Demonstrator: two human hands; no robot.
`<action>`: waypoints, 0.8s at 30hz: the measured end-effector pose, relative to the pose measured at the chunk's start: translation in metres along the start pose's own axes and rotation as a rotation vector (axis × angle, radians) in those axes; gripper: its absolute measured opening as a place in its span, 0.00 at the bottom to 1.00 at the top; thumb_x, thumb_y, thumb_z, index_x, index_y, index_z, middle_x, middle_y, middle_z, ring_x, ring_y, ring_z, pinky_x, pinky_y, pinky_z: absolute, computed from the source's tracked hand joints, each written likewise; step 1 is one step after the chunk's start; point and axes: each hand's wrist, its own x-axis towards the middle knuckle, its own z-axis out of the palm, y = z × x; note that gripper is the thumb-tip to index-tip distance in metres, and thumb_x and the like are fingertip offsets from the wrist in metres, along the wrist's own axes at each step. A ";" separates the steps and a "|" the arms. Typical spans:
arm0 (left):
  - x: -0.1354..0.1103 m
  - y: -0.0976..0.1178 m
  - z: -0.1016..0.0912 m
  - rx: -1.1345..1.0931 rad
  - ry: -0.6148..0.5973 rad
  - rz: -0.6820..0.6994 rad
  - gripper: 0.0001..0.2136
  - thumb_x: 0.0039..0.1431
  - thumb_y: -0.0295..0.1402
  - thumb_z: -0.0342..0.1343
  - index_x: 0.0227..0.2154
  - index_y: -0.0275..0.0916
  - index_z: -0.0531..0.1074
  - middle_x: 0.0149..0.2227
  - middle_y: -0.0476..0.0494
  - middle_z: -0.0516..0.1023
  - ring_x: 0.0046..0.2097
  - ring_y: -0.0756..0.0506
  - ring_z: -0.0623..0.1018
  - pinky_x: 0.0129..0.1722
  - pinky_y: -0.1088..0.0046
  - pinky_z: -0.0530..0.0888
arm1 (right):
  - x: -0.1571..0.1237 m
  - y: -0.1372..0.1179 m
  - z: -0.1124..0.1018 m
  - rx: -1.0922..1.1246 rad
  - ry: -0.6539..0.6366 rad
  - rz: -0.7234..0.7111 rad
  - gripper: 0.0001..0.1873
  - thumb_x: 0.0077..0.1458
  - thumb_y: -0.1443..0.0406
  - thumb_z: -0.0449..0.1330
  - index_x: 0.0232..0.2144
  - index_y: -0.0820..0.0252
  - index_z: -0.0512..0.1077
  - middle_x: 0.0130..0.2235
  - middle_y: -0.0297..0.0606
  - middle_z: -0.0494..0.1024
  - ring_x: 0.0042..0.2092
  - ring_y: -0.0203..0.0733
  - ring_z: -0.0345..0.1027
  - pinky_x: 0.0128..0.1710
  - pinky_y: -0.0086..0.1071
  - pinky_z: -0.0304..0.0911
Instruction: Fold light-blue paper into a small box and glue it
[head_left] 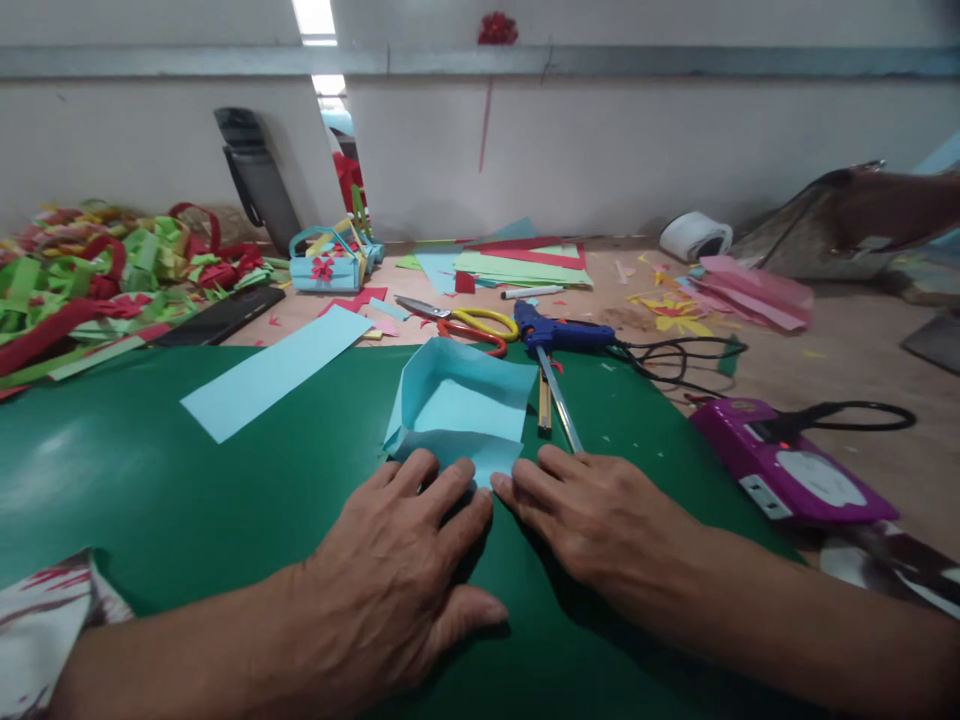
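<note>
A light blue paper piece (457, 405), folded up at its sides like a shallow box, lies on the green cutting mat (187, 490). My left hand (394, 575) lies flat on the mat with its fingers stretched out, the fingertips pressing the near folded edge of the blue paper. My right hand (592, 515) lies flat beside it, fingers extended, with the fingertips at the same edge. Neither hand grips anything.
A long blue paper strip (274, 370) lies at the left on the mat. Scissors (465, 322), a blue glue gun (559, 335) with its cord, a purple device (787, 470), a small blue paper basket (326, 265), coloured sheets (517, 262), paper scraps (97, 275). Another person's hand (892, 205) holds a bag at the far right.
</note>
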 end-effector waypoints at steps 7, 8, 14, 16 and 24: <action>-0.005 0.000 0.001 0.016 0.023 0.024 0.24 0.60 0.52 0.40 0.48 0.38 0.64 0.51 0.38 0.66 0.44 0.37 0.64 0.44 0.51 0.65 | -0.008 0.002 0.003 0.006 0.005 0.000 0.08 0.52 0.72 0.57 0.37 0.62 0.69 0.36 0.40 0.70 0.36 0.42 0.61 0.24 0.33 0.55; -0.006 0.000 0.002 0.024 0.027 0.027 0.25 0.61 0.52 0.39 0.49 0.38 0.64 0.51 0.37 0.66 0.44 0.36 0.64 0.43 0.52 0.65 | -0.008 0.002 0.003 0.007 0.009 0.000 0.08 0.52 0.71 0.57 0.37 0.62 0.70 0.36 0.40 0.70 0.36 0.43 0.61 0.25 0.33 0.55; -0.008 0.000 0.002 0.025 0.043 0.033 0.24 0.62 0.50 0.39 0.48 0.36 0.65 0.51 0.36 0.67 0.47 0.36 0.64 0.43 0.54 0.67 | -0.008 0.004 0.004 0.009 0.023 -0.032 0.07 0.51 0.72 0.57 0.35 0.63 0.71 0.36 0.41 0.71 0.36 0.43 0.61 0.27 0.33 0.57; -0.007 0.000 0.001 0.009 0.036 0.018 0.24 0.61 0.50 0.40 0.47 0.36 0.66 0.50 0.37 0.68 0.47 0.36 0.64 0.45 0.54 0.66 | -0.007 0.004 0.004 0.024 0.027 -0.032 0.07 0.50 0.71 0.58 0.34 0.63 0.71 0.36 0.40 0.72 0.35 0.43 0.61 0.27 0.33 0.57; -0.002 0.000 0.000 0.019 0.016 0.008 0.27 0.59 0.54 0.40 0.49 0.38 0.64 0.52 0.37 0.65 0.44 0.37 0.64 0.44 0.51 0.65 | 0.008 0.008 -0.014 0.276 -0.027 0.295 0.05 0.53 0.71 0.57 0.29 0.58 0.72 0.30 0.36 0.74 0.31 0.38 0.65 0.26 0.30 0.50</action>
